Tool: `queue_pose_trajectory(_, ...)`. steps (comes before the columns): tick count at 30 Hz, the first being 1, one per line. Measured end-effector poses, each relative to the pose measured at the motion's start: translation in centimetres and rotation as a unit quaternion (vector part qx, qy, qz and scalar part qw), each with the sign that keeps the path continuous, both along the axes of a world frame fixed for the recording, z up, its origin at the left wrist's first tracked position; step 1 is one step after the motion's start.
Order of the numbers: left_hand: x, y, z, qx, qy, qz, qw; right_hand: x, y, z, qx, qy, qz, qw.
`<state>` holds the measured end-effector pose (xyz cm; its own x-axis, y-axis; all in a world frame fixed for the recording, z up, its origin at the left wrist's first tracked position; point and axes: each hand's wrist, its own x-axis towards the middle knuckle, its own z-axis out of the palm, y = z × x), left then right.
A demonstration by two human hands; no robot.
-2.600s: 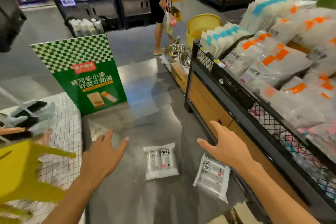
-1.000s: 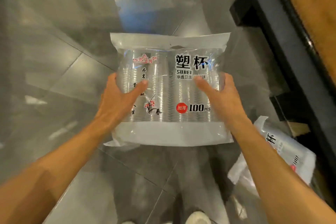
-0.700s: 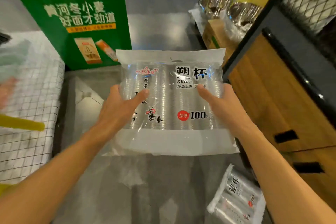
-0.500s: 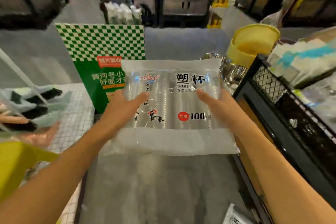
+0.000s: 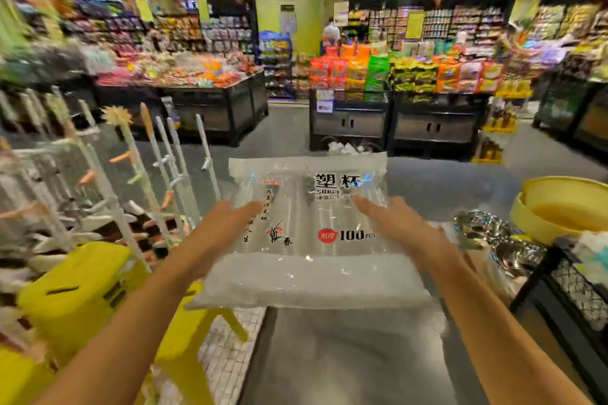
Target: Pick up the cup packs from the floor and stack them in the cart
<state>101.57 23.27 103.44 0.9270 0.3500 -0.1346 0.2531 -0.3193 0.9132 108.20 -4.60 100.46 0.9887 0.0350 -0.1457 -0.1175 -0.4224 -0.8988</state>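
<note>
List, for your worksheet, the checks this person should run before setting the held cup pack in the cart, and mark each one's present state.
1. Left hand grips the cup pack at its left side: ok.
2. Right hand grips its right side: ok.
3. Pack held flat, label up: ok.
4. Pack clear of the floor: ok.
5. Cart at right within view: only its black mesh corner shows; free space inside: cannot tell.
6. Metal bowls beside the cart out of the path: cannot tell.

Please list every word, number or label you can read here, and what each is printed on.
"塑杯": cup pack, top right, held by left hand and right hand.
"100 PCS": pack, lower right.
"加厚": red dot beside it.
"春": by the flower drawing.
Small print on the pack and the shelf signs: too blurred to read.
</note>
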Motion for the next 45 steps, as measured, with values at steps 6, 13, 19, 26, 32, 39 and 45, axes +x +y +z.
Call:
queue_pose_trajectory(6,-11.7,8.1,2.2,-0.007,-0.034,0.162,0.986,-0.8,12.4,1.3,0.054,-0.007,0.209,0.976)
queue_pose_trajectory(13,-30.0,11.6,2.1,0.043,-0.049,0.402,0.913,-12.3,25.8,4.6,0.075,-0.028,0.451,0.889)
queue_pose_trajectory(19,-47.8,9.5,1.1,0.054,-0.039,0.558,0.827,-26.4,35.3,0.7,0.096,0.023,0.611,0.785)
queue_pose_trajectory(26,-69.0,4.0,-1.5,0.038,-0.011,0.721,0.692,-48.9,41.3,-0.7,0.079,0.015,0.761,0.644)
queue_pose_trajectory(32,-87.2,-1.4,-3.9,0.004,0.013,0.809,0.587,-70.0,42.3,-2.1,0.087,0.015,0.848,0.523)
queue_pose_trajectory(39,-102.4,-6.4,-6.1,-0.010,-0.013,0.858,0.514,-90.5,42.8,-4.3,0.011,0.008,0.908,0.419)
queue_pose_trajectory(45,-112.0,-6.6,-11.0,-0.053,-0.020,0.901,0.431,-103.9,46.9,-10.1,-0.060,-0.045,0.934,0.350)
